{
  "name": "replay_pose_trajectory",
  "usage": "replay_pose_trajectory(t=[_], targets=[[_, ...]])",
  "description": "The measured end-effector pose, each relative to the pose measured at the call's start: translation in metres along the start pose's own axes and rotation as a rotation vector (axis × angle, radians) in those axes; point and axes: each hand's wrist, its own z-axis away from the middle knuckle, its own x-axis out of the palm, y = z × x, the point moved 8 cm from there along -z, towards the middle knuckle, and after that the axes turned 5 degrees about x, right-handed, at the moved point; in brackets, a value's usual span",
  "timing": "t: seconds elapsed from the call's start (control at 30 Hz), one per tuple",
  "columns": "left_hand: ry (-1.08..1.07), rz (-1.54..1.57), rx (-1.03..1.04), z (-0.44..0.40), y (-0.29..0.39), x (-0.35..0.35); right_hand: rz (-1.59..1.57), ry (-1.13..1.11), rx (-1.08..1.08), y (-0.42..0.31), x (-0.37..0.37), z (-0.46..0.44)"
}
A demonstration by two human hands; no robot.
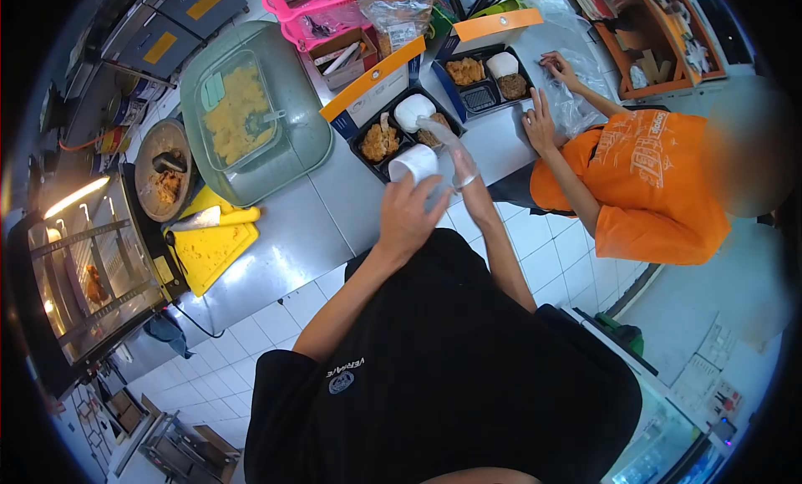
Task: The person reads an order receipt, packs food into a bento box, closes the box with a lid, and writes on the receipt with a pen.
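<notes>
Left hand holds white cup at edge of black box

2 meal boxes | 2 rice mounds | 1 white cup | 1 cutting board

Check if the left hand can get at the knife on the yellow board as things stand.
Probably not without being freed first: the left hand appears to hold a white cup. Otherwise the way looks open: bare steel counter lies between, and nothing appears to cover the knife.

Co-worker's head blurred, pink basket cut off above, print on box flap unreadably small
</notes>
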Motion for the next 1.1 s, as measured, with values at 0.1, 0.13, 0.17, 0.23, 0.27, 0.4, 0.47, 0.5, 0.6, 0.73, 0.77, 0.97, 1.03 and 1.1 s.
replay_pose_trajectory(t=[0.1, 0.13, 0.17, 0.23, 0.27, 0.4, 0.47, 0.5, 0.6, 0.73, 0.77, 0.97, 1.03, 1.1], targets=[[0.059, -0.012, -0.254, 0.011, -0.045, -0.016, 0.207, 0.027, 0.028, 0.005, -0.023, -0.023], [0.064, -0.016, -0.26, 0.013, -0.053, -0.023, 0.392, 0.11, -0.015, 0.007, -0.032, -0.035], [0.09, 0.026, -0.334, 0.017, -0.066, -0.032, 0.419, 0.167, -0.015, 0.014, -0.038, -0.05], [0.125, 0.061, -0.414, 0.02, -0.078, -0.046, 0.611, 0.06, -0.167, 0.001, -0.02, -0.073], [0.092, 0.25, -0.485, 0.02, -0.08, -0.049, 0.797, -0.04, -0.319, -0.007, -0.001, -0.081], [0.102, 0.779, -0.485, -0.005, -0.049, -0.075, 1.179, -0.102, -0.509, 0.026, 0.017, -0.11], [0.097, 0.77, -0.439, -0.015, -0.037, -0.093, 1.215, -0.157, -0.449, 0.015, 0.023, -0.109], [0.121, 0.808, -0.401, -0.019, -0.029, -0.101, 1.285, -0.208, -0.346, 0.016, 0.022, -0.111], [0.126, 0.763, -0.32, -0.028, -0.016, -0.122, 1.412, -0.283, -0.243, 0.026, 0.023, -0.125], [0.131, 0.755, -0.273, -0.032, -0.008, -0.134, 1.532, -0.34, -0.285, 0.025, 0.021, -0.127], [0.134, 0.773, -0.28, -0.032, -0.008, -0.135, 1.489, -0.333, -0.307, 0.022, 0.021, -0.126], [0.159, 0.81, -0.301, -0.036, -0.009, -0.137, 1.407, -0.33, -0.507, 0.022, 0.021, -0.123], [0.169, 0.834, -0.307, -0.038, -0.01, -0.137, 1.372, -0.398, -0.456, 0.029, 0.021, -0.127], [0.168, 0.863, -0.317, -0.04, -0.01, -0.138, 1.256, -0.428, -0.354, 0.034, 0.018, -0.134]])
